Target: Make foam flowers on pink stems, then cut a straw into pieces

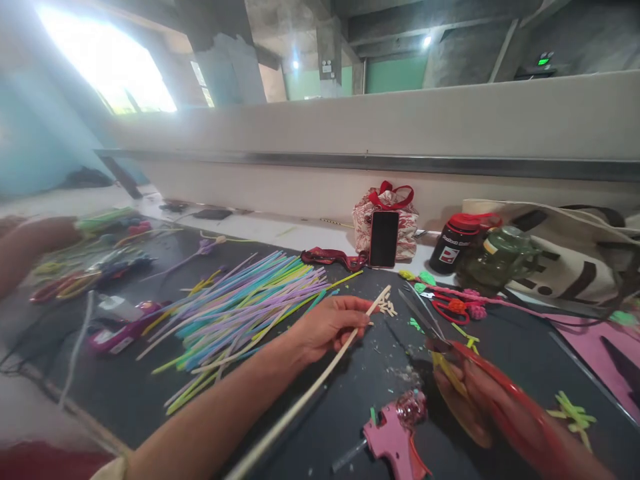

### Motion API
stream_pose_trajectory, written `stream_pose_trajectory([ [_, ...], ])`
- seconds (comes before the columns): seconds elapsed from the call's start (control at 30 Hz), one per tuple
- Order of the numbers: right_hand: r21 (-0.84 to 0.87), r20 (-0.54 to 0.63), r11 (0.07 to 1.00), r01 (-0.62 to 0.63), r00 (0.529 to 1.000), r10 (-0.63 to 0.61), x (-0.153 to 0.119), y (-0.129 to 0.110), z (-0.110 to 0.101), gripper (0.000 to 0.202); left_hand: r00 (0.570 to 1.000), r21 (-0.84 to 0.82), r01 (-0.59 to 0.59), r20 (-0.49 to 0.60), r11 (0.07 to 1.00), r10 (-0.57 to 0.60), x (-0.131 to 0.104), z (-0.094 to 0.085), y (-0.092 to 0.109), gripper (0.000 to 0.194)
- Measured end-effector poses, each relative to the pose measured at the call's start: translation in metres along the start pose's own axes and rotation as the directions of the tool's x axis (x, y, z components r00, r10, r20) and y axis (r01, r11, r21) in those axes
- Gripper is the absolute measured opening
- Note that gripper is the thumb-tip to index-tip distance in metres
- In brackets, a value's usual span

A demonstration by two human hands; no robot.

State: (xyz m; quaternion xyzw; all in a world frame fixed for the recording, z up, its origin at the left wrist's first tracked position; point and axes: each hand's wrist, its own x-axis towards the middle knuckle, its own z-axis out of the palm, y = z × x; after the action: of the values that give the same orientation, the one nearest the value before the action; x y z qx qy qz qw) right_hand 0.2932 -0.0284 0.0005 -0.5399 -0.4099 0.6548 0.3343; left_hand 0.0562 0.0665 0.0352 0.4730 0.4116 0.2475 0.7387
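Note:
My left hand pinches a long cream pipe cleaner near its upper end, over the dark mat. Small cut cream pieces lie just beyond the fingertips. On the right, my right hand is wrapped round the red handles of a pair of scissors, and is partly blurred. The scissor blades point up and to the left, a short way right of the cream stem, not touching it. Below, between the hands, lies a pink glue gun.
Many pastel pipe cleaners lie left of centre. A phone leans on a patterned bag. A black bottle and green jug stand back right. Another person's arm reaches in at far left, near a purple glue gun.

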Motion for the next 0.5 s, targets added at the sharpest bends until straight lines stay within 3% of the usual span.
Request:
stream_pose_trajectory([
  [0.13,-0.055,0.020,0.998,0.010,1.000,-0.009,-0.002,0.001,0.004,0.041,0.996,-0.139,0.076,0.045,0.987,-0.071,0.013,0.002,-0.025,0.037],
  [0.27,-0.118,0.050,0.993,-0.013,0.999,0.020,-0.007,-0.009,0.013,0.033,0.993,-0.218,0.068,0.111,0.974,-0.045,0.016,0.008,-0.030,0.045],
  [0.5,-0.225,-0.088,0.968,-0.110,0.992,0.092,-0.004,-0.014,0.028,0.048,0.978,-0.242,0.078,0.206,0.967,-0.028,0.017,0.014,-0.036,0.054],
])
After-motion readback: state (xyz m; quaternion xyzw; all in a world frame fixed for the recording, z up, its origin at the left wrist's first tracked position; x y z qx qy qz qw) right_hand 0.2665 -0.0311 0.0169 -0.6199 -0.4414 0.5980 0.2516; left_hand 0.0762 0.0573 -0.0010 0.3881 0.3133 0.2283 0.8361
